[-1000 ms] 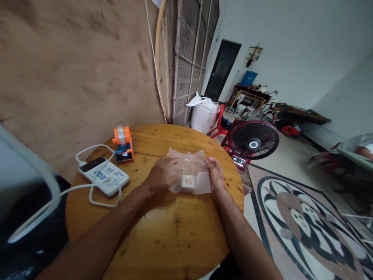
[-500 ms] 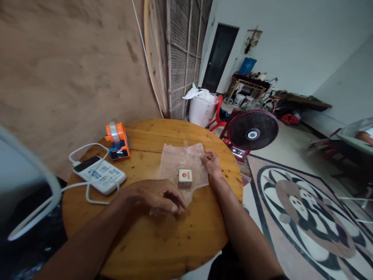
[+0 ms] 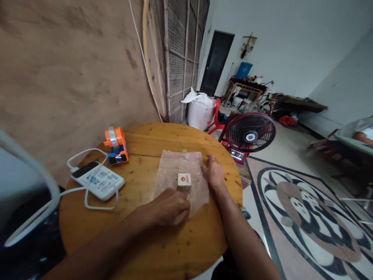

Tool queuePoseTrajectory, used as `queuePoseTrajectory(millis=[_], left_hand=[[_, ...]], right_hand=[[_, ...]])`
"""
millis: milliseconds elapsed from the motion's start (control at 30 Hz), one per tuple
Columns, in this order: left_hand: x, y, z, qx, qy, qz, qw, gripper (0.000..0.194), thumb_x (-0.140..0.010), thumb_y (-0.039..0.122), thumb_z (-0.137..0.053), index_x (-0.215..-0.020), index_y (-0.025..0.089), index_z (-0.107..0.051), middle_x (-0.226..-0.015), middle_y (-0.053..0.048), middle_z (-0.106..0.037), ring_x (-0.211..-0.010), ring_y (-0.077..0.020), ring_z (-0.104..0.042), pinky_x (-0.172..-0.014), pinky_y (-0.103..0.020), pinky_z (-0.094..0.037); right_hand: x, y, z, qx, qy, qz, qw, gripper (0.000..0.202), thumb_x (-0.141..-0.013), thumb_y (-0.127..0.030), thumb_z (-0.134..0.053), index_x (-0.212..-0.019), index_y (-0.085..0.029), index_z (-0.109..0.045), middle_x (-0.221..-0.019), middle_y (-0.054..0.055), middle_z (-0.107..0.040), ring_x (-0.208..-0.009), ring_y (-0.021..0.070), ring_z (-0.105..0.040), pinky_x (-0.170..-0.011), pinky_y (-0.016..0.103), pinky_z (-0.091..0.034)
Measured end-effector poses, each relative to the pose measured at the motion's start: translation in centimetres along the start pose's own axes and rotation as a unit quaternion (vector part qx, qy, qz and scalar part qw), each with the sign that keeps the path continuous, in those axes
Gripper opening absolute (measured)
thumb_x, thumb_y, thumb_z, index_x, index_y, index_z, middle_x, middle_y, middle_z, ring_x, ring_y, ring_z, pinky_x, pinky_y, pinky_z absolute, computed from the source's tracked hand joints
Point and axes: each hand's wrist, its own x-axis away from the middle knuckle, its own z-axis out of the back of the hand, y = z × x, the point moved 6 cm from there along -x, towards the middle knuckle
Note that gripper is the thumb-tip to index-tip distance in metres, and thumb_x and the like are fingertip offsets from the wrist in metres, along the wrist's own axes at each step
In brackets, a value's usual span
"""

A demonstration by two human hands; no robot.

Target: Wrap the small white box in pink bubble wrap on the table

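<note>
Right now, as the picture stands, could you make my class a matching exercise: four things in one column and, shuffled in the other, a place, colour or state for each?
Column one
1. small box
2. right hand
3. tape dispenser
4. power bank

Column two
A. orange and blue
B. at the right edge of the bubble wrap
C. white, with a cable plugged in
D. resting on the bubble wrap

Right pairs: 1-D, 2-B, 3-A, 4-C
</note>
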Motion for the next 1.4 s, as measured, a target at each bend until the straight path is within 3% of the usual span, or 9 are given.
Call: queuePoseTrajectory(millis=[167,333,533,633,733,933,1033,1233,1400], left_hand=[[-0.5,1.0,-0.8,-0.087,0.041,-0.044,0.994,0.017,-0.083,0.024,-0.052,-0.069,0.017,-0.059,-0.082,-0.005,-0.062,-0.079,-0.0188,-0.056,-0.070,-0.030,-0.042],[-0.6,1.2,-0.8,-0.095,0.052,-0.067,0.992,0.011,-0.083,0.023,-0.053,-0.077,0.017,-0.060,-0.091,-0.006,-0.061,-0.087,-0.0198,-0.054,-0.077,-0.031,-0.043],[-0.6,1.1,-0.7,-0.086,0.057,-0.058,0.993,0.011,-0.085,0.022,-0.051,-0.081,0.017,-0.059,-0.098,-0.007,-0.061,-0.087,-0.0186,-0.055,-0.074,-0.030,-0.044],[-0.6,1.2,-0.7,-0.078,0.068,-0.062,0.993,0.012,-0.085,0.022,-0.051,-0.079,0.016,-0.059,-0.097,-0.008,-0.062,-0.088,-0.0195,-0.056,-0.075,-0.031,-0.044],[-0.5,1.3,-0.6,-0.073,0.088,-0.074,0.991,0.011,-0.085,0.020,-0.050,-0.080,0.016,-0.059,-0.092,-0.007,-0.063,-0.089,-0.0204,-0.057,-0.080,-0.032,-0.045],[-0.4,1.4,-1.0,-0.069,0.088,-0.085,0.990,0.011,-0.084,0.020,-0.050,-0.079,0.016,-0.059,-0.094,-0.008,-0.064,-0.096,-0.0224,-0.055,-0.088,-0.035,-0.045],[-0.4,1.4,-1.3,-0.080,0.073,-0.075,0.991,0.011,-0.085,0.022,-0.050,-0.081,0.016,-0.059,-0.097,-0.008,-0.064,-0.095,-0.0228,-0.055,-0.086,-0.036,-0.045],[-0.5,1.2,-1.1,-0.068,0.053,-0.058,0.995,0.010,-0.085,0.023,-0.051,-0.086,0.017,-0.059,-0.101,-0.007,-0.063,-0.094,-0.0219,-0.055,-0.084,-0.035,-0.045],[-0.5,0.9,-0.9,-0.047,0.048,-0.058,0.996,0.007,-0.085,0.022,-0.052,-0.084,0.018,-0.057,-0.104,-0.005,-0.063,-0.094,-0.0202,-0.057,-0.084,-0.033,-0.045]], right_hand=[[0.0,-0.1,0.3,0.033,-0.001,-0.001,0.999,0.047,-0.079,-0.024,-0.058,-0.125,-0.015,-0.052,-0.118,0.016,-0.063,-0.109,0.0309,-0.057,-0.091,0.041,-0.040],[0.6,-1.5,1.2,0.078,-0.020,0.064,0.995,0.040,-0.079,-0.018,-0.056,-0.119,-0.019,-0.059,-0.122,0.014,-0.060,-0.112,0.0301,-0.054,-0.091,0.041,-0.039],[2.9,-5.4,7.1,-0.042,0.039,0.180,0.982,0.024,-0.084,-0.019,-0.054,-0.104,-0.022,-0.068,-0.119,0.011,-0.062,-0.112,0.0293,-0.054,-0.098,0.047,-0.036],[5.1,-8.7,8.3,-0.157,-0.059,0.302,0.939,0.028,-0.086,-0.019,-0.054,-0.111,-0.026,-0.065,-0.116,0.007,-0.064,-0.109,0.0234,-0.058,-0.096,0.038,-0.043],[6.7,-10.3,6.8,-0.141,-0.185,0.347,0.909,0.045,-0.080,-0.015,-0.059,-0.124,-0.025,-0.059,-0.127,0.007,-0.060,-0.118,0.0240,-0.054,-0.099,0.038,-0.043],[6.2,-9.2,3.0,-0.062,-0.256,0.291,0.920,0.054,-0.075,-0.010,-0.056,-0.129,-0.014,-0.054,-0.127,0.014,-0.060,-0.119,0.0268,-0.055,-0.101,0.041,-0.042],[6.0,-8.9,2.4,-0.093,-0.247,0.281,0.923,0.055,-0.073,-0.010,-0.057,-0.127,-0.014,-0.056,-0.124,0.013,-0.062,-0.116,0.0263,-0.057,-0.100,0.040,-0.043],[5.5,-6.2,4.6,-0.288,-0.180,0.157,0.927,0.048,-0.077,-0.018,-0.060,-0.125,-0.021,-0.055,-0.116,0.005,-0.066,-0.097,0.0190,-0.064,-0.090,0.033,-0.050],[5.1,-1.2,8.2,-0.351,-0.070,0.080,0.930,0.047,-0.077,-0.030,-0.066,-0.122,-0.023,-0.055,-0.114,0.006,-0.065,-0.095,0.0208,-0.064,-0.085,0.036,-0.051]])
